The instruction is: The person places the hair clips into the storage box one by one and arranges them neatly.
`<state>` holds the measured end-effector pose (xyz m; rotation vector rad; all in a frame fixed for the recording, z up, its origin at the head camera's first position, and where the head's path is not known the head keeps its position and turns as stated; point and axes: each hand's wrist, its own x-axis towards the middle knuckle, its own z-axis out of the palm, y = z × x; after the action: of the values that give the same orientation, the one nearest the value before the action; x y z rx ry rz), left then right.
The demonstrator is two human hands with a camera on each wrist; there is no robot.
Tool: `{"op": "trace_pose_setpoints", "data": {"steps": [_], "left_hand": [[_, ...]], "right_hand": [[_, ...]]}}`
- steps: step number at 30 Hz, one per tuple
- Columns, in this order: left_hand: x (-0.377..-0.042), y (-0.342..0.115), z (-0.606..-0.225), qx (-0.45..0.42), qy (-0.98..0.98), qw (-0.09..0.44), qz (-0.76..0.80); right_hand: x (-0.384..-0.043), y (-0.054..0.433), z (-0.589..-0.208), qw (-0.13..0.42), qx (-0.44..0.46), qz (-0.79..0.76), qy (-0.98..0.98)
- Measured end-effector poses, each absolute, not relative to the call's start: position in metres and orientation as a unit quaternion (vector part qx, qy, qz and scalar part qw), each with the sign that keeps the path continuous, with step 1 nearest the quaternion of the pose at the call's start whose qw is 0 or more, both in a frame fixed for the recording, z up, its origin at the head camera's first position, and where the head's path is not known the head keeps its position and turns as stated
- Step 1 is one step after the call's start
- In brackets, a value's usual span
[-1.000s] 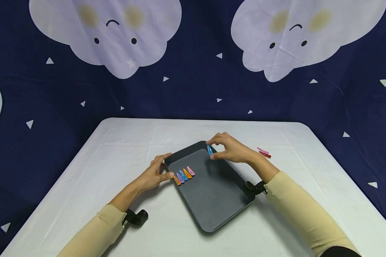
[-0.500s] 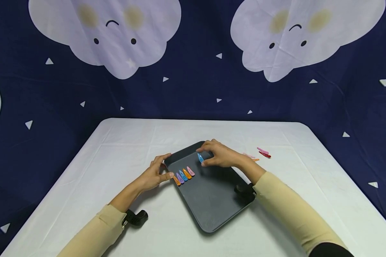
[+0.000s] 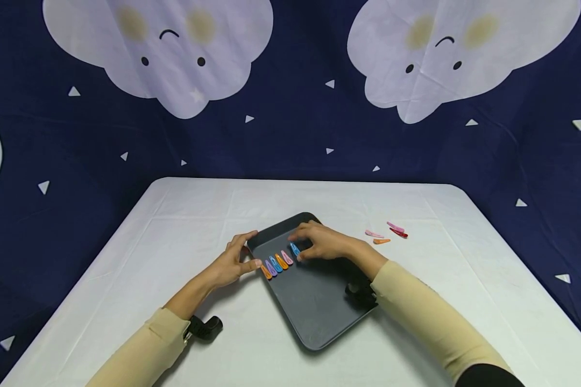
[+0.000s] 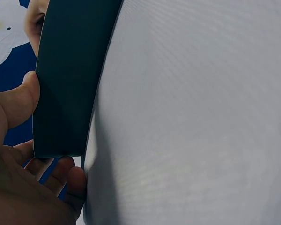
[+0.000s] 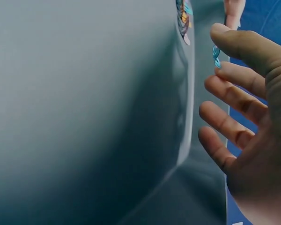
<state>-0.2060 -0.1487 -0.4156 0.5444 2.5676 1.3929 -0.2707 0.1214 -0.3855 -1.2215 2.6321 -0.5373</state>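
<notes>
Right hand [image 3: 319, 242] pinches blue clip [image 3: 295, 249] inside the tray [image 3: 314, 317], just right of the pink clip [image 3: 287, 257]; best line it up parallel, release softly without nudging that neighbour, left hand [image 3: 228, 264] gripping the tray's left corner against sliding.

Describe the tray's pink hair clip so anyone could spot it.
On the white table sits a dark gray tray. Inside is a row of five snap hair clips. The pink clip is the row's only pink one, at the end nearest the right hand.
</notes>
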Motion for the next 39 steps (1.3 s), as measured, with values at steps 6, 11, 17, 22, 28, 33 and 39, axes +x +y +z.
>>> {"op": "trace_pose_setpoints", "data": {"steps": [6, 11, 17, 22, 28, 33, 39], "left_hand": [[-0.206, -0.148, -0.415, 0.184, 0.86, 0.084, 0.468], [-0.206, -0.148, -0.415, 0.185, 0.861, 0.083, 0.466], [-0.206, -0.148, -0.414, 0.184, 0.862, 0.085, 0.464], [-0.207, -0.148, -0.415, 0.184, 0.863, 0.085, 0.462], [-0.206, -0.149, -0.415, 0.186, 0.863, 0.083, 0.463], [-0.206, -0.149, -0.415, 0.186, 0.863, 0.081, 0.462], [-0.206, -0.149, -0.415, 0.184, 0.863, 0.083, 0.463]], "right_hand": [[-0.272, 0.118, -0.391, 0.108, -0.411, -0.172, 0.889], [-0.275, 0.117, -0.396, 0.112, -0.414, -0.172, 0.887], [-0.279, 0.118, -0.4, 0.123, -0.405, -0.187, 0.887], [-0.28, 0.117, -0.401, 0.126, -0.402, -0.19, 0.887], [-0.28, 0.115, -0.403, 0.128, -0.401, -0.183, 0.888], [-0.28, 0.115, -0.404, 0.129, -0.398, -0.18, 0.89], [-0.278, 0.116, -0.405, 0.128, -0.4, -0.177, 0.89]]}}
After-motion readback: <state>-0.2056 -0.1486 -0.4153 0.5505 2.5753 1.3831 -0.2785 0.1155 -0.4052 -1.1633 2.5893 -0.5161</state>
